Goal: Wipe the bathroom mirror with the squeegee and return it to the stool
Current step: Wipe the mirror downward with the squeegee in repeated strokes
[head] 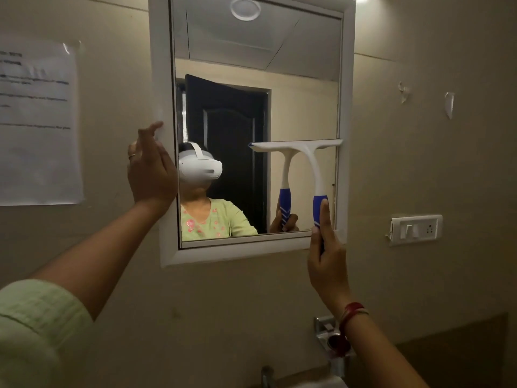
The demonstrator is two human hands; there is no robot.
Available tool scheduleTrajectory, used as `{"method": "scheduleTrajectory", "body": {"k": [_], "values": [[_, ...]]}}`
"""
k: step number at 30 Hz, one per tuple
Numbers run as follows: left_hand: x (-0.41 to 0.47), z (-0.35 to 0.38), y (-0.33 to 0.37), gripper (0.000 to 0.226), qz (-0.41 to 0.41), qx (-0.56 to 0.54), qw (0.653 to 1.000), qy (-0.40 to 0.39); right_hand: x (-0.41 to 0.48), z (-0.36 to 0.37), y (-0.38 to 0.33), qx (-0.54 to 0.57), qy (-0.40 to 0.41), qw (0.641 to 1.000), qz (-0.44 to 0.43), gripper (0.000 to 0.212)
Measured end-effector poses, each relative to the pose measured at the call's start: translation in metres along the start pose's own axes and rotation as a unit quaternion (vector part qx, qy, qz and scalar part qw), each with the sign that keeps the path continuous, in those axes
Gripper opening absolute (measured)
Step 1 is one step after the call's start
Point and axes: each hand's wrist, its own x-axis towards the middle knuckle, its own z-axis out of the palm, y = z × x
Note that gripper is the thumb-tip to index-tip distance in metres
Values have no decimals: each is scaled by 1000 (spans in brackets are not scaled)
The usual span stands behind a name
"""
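The right hand (327,264) is the working grip. Its fingers are curled round the blue end of the squeegee (314,175) handle, with the forefinger laid straight up the handle's back, at the lower right corner of the mirror (251,65). From that grip the tool rises straight up: a white neck, then a flat white head crossing it like a T. The head's long axis lies level, a little below half height. Its right tip is at the mirror's right edge and its left tip near the middle of the glass. The blade appears to touch the glass, since its reflection meets it. The tool thus lies above the grip, so a downward pull to the bottom edge looks like the stroke in hand, covering the right half only. The left hand (152,169) is released, its fingers loosely straight on the left side of the white frame (347,79), well apart from the tool. The stool is not in view.
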Motion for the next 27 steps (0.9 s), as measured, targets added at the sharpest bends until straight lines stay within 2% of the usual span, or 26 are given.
{"method": "scheduleTrajectory", "body": {"k": [15, 27], "values": [[0, 3, -2, 35, -4, 9, 1000, 11, -63, -1, 5, -14, -33, 998, 46, 56], [0, 3, -6, 36, 7, 12, 1000, 9, -106, 2, 3, -19, -37, 996, 75, 53]]}}
